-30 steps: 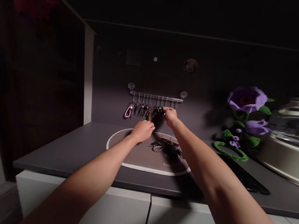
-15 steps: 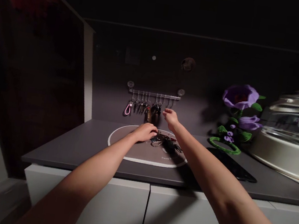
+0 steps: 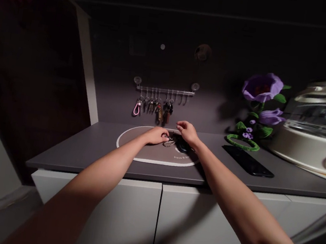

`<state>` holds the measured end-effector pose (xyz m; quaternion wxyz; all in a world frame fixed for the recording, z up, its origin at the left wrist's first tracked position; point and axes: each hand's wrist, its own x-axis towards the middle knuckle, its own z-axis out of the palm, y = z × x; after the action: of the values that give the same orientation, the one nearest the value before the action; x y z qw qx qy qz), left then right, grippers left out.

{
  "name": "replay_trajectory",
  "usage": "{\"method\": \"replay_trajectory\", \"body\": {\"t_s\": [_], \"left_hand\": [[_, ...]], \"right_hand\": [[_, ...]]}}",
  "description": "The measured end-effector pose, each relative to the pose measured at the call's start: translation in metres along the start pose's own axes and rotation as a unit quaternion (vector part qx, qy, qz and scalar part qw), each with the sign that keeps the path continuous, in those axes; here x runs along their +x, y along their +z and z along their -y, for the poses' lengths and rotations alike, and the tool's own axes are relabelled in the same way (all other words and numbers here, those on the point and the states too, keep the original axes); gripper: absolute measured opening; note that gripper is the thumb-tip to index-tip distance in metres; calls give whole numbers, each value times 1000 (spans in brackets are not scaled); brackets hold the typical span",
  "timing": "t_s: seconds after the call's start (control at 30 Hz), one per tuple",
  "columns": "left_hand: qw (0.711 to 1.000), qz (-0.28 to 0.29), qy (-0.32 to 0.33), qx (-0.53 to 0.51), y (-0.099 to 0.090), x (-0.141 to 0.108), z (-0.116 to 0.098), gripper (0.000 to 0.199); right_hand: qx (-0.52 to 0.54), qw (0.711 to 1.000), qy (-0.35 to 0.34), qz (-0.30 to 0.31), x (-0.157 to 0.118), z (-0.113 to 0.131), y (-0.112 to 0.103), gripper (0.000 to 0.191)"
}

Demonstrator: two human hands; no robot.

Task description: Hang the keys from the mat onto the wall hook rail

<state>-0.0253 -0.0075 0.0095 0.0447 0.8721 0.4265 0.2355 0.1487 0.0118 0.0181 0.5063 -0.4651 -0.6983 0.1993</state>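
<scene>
My left hand [image 3: 157,135] is low over the oval mat [image 3: 140,153], its thumb and fingertips closed on a bunch of keys [image 3: 169,142] at the left of a small dark pile. My right hand [image 3: 188,133] hovers just above the right side of that pile, fingers bent but apart, with nothing visible in them. Beneath it lies a black item [image 3: 182,145], partly covered. On the wall behind, a clear hook rail [image 3: 167,90] carries several key bunches, among them a pink loop [image 3: 136,109] and a brown tag [image 3: 159,114]. Hooks at its right end hold nothing.
A black phone [image 3: 248,161] lies on the dark counter [image 3: 71,147] to the right. Behind it stand purple craft flowers [image 3: 263,87] with a green ring base. A white appliance with a clear cover [image 3: 305,144] occupies the far right. White cabinet doors [image 3: 126,209] are below.
My right hand has come down from beside the hook rail to the pile on the mat. My left hand's fingers have closed on the keys. The camera has tilted downward.
</scene>
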Motion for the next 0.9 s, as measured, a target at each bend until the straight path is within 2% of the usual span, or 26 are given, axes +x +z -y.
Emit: {"method": "replay_trajectory", "body": {"t_s": [0.23,0.37,0.63,0.77,0.9], "left_hand": [[993,17,-53,-108,1,-2,-1,29],[985,-6,-90,-147,1,-2,0,25],[975,-46,-116,-184,-2,1,5,13],[959,-65,-136,-242,-1,3,9,10],[926,-88,-158,-332,1,7,11,7]], "right_hand": [[-117,991,-35,53,-1,0,-2,18],[-139,987,-45,61,0,-1,-2,18],[-164,981,-66,82,0,2,1,18],[-159,982,-67,77,0,3,1,16],[-160,982,-63,80,-1,4,1,16]]}}
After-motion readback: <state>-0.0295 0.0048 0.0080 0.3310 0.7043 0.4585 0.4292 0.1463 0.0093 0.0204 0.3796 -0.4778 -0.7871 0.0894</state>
